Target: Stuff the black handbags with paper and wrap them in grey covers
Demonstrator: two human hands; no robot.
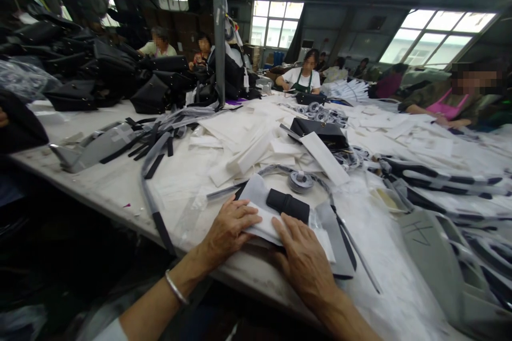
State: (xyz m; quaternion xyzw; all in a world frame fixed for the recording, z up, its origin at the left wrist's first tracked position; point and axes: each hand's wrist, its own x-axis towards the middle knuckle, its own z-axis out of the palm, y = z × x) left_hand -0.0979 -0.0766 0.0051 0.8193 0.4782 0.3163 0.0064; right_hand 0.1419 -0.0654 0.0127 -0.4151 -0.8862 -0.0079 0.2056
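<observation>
Head view: I am seeing the left hand [229, 227] and right hand [306, 248] resting extended fingers on a white sheet [265, 228] — whether they are pinching it, I cannot tell. Just beyond, nearer the right, a black piece [288, 203] is lying, long axis slanting down rightward.

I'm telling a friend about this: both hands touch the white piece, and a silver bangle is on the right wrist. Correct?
Not quite: the head view shows the silver bangle on the left wrist. The left hand and right hand both touch the white piece.
</observation>
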